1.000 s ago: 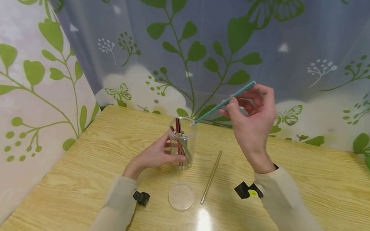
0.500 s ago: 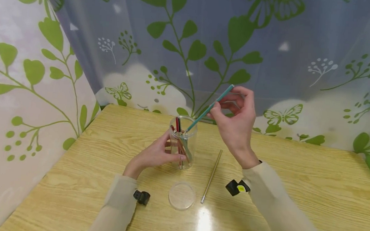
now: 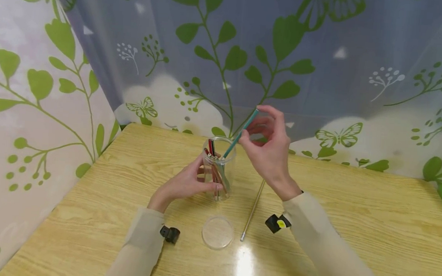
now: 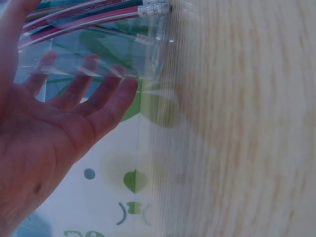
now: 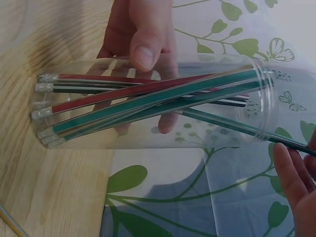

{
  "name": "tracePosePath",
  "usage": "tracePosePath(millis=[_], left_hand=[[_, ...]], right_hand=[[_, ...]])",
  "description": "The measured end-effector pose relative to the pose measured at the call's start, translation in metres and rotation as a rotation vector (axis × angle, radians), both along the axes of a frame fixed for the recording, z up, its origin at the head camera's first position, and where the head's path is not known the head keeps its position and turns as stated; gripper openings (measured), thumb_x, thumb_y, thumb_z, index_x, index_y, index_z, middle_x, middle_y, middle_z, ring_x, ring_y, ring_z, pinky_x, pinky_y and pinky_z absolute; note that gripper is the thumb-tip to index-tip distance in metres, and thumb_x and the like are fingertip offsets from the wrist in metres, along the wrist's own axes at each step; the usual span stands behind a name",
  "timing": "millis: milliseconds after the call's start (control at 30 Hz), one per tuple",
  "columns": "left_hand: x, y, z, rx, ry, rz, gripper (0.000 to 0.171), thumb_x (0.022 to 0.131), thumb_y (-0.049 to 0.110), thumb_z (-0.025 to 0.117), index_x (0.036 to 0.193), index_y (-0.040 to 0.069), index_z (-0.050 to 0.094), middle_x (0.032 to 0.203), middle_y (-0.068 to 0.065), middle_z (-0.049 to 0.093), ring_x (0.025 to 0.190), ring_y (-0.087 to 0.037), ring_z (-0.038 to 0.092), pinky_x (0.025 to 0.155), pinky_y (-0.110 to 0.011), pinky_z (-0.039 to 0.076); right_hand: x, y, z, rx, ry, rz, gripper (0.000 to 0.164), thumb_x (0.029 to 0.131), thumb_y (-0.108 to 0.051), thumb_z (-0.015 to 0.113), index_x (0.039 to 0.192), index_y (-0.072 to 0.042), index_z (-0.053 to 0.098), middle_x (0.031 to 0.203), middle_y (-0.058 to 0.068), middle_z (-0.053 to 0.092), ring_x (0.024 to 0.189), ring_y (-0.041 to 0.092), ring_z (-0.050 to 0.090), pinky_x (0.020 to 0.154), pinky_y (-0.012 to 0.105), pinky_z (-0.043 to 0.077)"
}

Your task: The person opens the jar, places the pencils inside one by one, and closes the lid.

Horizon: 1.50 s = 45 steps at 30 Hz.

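My left hand (image 3: 185, 184) grips a clear plastic jar (image 3: 228, 179) from its left side, thumb across the front. Several red, black and teal pencils (image 5: 98, 95) lean inside it, their eraser ends at the bottom in the right wrist view. Between thumb and fingers, my right hand (image 3: 270, 152) pinches a teal pencil (image 3: 239, 134) above the jar's mouth. That pencil slants down through the opening, and its lower end shows partway inside the jar in the right wrist view. Through the jar wall, the left wrist view shows the left fingers (image 4: 106, 101) behind it.
On the wooden table (image 3: 117, 190) a clear round lid (image 3: 217, 232) lies in front of the jar. A gold pencil (image 3: 251, 215) lies right of it, its far end behind the right hand. A patterned curtain (image 3: 150, 103) hangs along the table's back edge.
My right hand has moved left toward the jar, bringing the teal pencil from the rim into the mouth and tilting it steeper. The left hand and jar have stayed put.
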<state>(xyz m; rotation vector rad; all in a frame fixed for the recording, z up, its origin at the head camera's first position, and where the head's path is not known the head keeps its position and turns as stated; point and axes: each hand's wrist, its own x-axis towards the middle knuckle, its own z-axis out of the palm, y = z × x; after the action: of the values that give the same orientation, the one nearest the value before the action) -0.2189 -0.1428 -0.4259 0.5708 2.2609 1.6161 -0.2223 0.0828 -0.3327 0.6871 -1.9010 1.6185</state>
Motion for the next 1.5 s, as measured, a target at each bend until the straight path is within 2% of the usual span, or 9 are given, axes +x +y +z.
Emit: tracePosePath(millis=[200,433,600,767,1033,1167,1500], left_hand=[[0.001,0.000,0.002,-0.010,-0.002,0.010,0.093,0.089,0.025,0.081,0.158,0.046,0.022,0.145,-0.001,0.051,0.136,-0.030,0.052,0.112,-0.049,0.050],[0.001,0.000,0.001,0.013,-0.016,0.002,0.092,0.089,0.024,0.082,0.156,0.048,0.024,0.144,-0.001,0.052,0.135,-0.029,0.052,0.110,-0.048,0.051],[0.000,-0.001,0.000,0.008,-0.015,0.001,0.095,0.089,0.026,0.082,0.157,0.052,0.020,0.147,0.000,0.049,0.136,-0.030,0.051,0.110,-0.048,0.051],[0.001,-0.001,0.000,0.010,-0.013,-0.004,0.094,0.089,0.026,0.082,0.157,0.050,0.021,0.150,-0.001,0.048,0.137,-0.031,0.050,0.112,-0.050,0.050],[0.000,-0.001,-0.001,-0.005,-0.007,0.001,0.088,0.089,0.027,0.081,0.156,0.047,0.026,0.148,0.000,0.049,0.137,-0.030,0.051,0.112,-0.050,0.049],[0.000,0.000,-0.001,0.006,-0.009,-0.009,0.086,0.090,0.026,0.081,0.155,0.045,0.028,0.147,0.000,0.050,0.137,-0.029,0.051,0.111,-0.049,0.050],[0.000,0.001,0.000,0.010,0.000,-0.014,0.081,0.090,0.024,0.080,0.154,0.039,0.033,0.149,0.000,0.048,0.136,-0.030,0.052,0.109,-0.050,0.051]], right_hand=[[-0.001,-0.002,-0.008,0.084,0.003,0.019,0.046,0.086,0.009,0.067,0.128,0.000,0.051,0.093,0.016,0.069,0.080,0.009,0.068,0.066,0.025,0.062],[-0.001,-0.001,-0.018,0.196,0.085,0.015,0.029,0.086,0.007,0.069,0.113,0.004,0.060,0.093,0.016,0.070,0.082,0.025,0.071,0.066,0.025,0.062],[-0.003,0.000,-0.023,0.244,0.079,0.026,0.023,0.086,0.006,0.070,0.108,0.001,0.066,0.093,0.014,0.071,0.083,0.024,0.071,0.065,0.029,0.063],[-0.005,0.003,-0.026,0.275,0.097,0.023,0.020,0.085,0.005,0.071,0.105,0.001,0.070,0.094,0.013,0.073,0.083,0.023,0.072,0.066,0.030,0.064],[-0.006,0.007,-0.031,0.274,0.129,0.058,0.012,0.086,0.001,0.070,0.095,-0.004,0.076,0.094,0.009,0.072,0.081,0.019,0.070,0.066,0.029,0.063],[-0.006,0.008,-0.035,0.269,0.146,0.076,0.010,0.086,0.000,0.070,0.091,-0.003,0.077,0.096,0.010,0.071,0.081,0.020,0.069,0.066,0.029,0.063],[-0.003,0.014,-0.035,0.353,0.184,0.068,0.017,0.087,-0.002,0.063,0.094,-0.006,0.078,0.101,0.009,0.068,0.085,0.019,0.066,0.071,0.031,0.061]])
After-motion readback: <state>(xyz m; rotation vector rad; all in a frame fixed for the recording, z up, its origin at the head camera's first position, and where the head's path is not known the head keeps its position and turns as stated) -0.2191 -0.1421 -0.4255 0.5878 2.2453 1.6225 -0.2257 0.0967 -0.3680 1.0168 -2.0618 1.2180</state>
